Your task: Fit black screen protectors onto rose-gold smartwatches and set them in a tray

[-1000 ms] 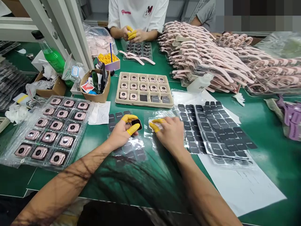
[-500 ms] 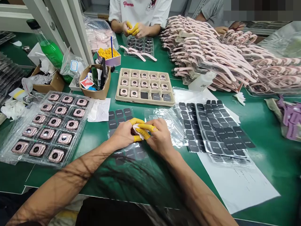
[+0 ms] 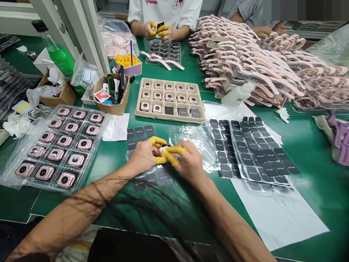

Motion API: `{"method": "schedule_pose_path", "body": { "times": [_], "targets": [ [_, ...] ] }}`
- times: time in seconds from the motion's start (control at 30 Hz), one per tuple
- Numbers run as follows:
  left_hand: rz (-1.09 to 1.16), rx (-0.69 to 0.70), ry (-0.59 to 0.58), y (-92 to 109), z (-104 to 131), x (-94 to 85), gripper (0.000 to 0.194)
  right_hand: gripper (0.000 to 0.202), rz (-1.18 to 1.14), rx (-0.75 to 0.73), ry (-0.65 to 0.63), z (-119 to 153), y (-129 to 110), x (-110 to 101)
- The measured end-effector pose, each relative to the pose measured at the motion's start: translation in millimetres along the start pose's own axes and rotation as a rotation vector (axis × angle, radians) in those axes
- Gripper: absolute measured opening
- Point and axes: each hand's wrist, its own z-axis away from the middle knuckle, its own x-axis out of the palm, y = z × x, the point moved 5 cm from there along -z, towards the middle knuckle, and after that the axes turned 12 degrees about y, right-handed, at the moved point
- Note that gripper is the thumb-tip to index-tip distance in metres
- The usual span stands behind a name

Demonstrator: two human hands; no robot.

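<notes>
In the head view, my left hand (image 3: 143, 155) is closed around the edges of a small smartwatch body (image 3: 165, 146), whose dark face shows between the fingers. My right hand (image 3: 190, 162) pinches a white cloth (image 3: 175, 155) against the watch body. Yellow finger cots cover fingertips on both hands. Beneath the hands lies a clear sheet with dark printed square stickers (image 3: 131, 144). Past them stands a beige tray (image 3: 170, 119) of pink watch bodies, with a few dark squares in its front row. A clear tray (image 3: 94, 153) at left holds more pink watch bodies.
Sticker sheets (image 3: 247, 160) and white paper (image 3: 283, 218) lie at right. Pink straps (image 3: 242, 58) are heaped behind a white bottle (image 3: 238, 94). Cardboard boxes (image 3: 111, 108) and a green bottle (image 3: 61, 60) stand at left. Across the table, a co-worker's hands (image 3: 160, 32) hold a dark piece.
My fingers have shifted, and the dark face of the watch body now shows beside the cloth. The right hand sits slightly lower and further right. The co-worker's hands now show a dark piece.
</notes>
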Motion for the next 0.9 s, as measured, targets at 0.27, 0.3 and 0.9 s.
{"method": "schedule_pose_path", "body": {
  "times": [0.27, 0.3, 0.9],
  "targets": [
    [0.560, -0.180, 0.241, -1.4, -11.3, -7.2, 0.071, 0.017, 0.311, 0.092, 0.127, 2.4, 5.7, -24.6],
    [0.636, -0.180, 0.266, -1.4, -13.1, -8.8, 0.071, 0.016, 0.260, 0.088, 0.099, 6.7, -3.9, -21.2],
    [0.957, -0.174, 0.288, -1.8, -29.0, -26.3, 0.062, 0.048, 0.030, 0.122, -0.234, 27.7, -37.4, 27.8]
  ]
}}
